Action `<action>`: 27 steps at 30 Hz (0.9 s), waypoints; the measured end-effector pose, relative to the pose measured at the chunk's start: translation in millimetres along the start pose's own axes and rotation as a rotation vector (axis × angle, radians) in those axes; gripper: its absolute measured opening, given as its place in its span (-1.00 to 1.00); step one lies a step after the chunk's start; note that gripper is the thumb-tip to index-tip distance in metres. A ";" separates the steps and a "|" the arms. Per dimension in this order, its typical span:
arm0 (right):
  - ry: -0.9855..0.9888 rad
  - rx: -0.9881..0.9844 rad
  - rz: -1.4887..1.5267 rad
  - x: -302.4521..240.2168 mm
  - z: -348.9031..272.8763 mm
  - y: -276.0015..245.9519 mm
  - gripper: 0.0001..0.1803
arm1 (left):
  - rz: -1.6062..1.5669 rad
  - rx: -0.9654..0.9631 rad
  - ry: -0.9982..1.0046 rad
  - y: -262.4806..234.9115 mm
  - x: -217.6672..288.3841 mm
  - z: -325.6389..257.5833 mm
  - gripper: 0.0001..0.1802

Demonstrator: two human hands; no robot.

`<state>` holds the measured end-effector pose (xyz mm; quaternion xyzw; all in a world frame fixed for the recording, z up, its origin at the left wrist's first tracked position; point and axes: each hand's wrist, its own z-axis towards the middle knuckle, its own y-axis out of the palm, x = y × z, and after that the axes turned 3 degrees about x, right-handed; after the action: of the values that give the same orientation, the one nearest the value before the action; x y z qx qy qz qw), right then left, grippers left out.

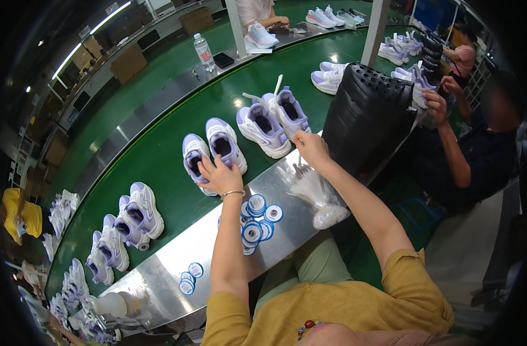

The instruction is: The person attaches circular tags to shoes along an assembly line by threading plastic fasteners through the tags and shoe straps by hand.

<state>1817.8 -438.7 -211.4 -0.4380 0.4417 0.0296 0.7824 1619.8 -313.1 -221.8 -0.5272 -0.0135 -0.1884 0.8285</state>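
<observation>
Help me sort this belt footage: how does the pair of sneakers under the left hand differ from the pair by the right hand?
The pair at the left hand stands neatly side by side; the pair by the right hand is splayed apart. The left hand rests on its pair; the right hand hovers just beside its own. The right-hand pair lies farther up the green belt. Both are white and lilac, openings facing up.

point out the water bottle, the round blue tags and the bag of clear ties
water bottle (pixel 204 52), head view, on its label
round blue tags (pixel 255 224), head view, middle of the pile
bag of clear ties (pixel 316 196), head view, bag's middle
</observation>
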 end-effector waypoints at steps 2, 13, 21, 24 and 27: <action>0.008 0.040 -0.085 5.7 5.8 4.2 -0.86 | -0.004 -0.045 -0.012 -11.4 4.3 2.1 -0.47; -0.011 -0.160 0.195 14.9 21.6 22.8 -0.86 | 0.161 -0.127 0.231 -31.0 47.6 -23.2 -0.62; -0.070 -0.150 0.237 17.3 19.4 19.9 -0.86 | -0.341 0.083 0.426 -35.3 61.2 -31.0 -0.91; -0.225 -0.034 0.242 9.0 18.5 25.9 -0.86 | -0.559 -0.077 0.397 -9.1 68.4 -15.2 -0.88; -0.276 -0.045 0.163 5.9 18.3 29.9 -0.87 | -0.824 -0.235 0.254 38.5 66.4 -4.9 -0.83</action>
<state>1820.5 -409.4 -231.2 -0.4101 0.3631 0.1627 0.8207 1693.2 -322.9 -242.8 -0.5410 -0.0991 -0.5661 0.6140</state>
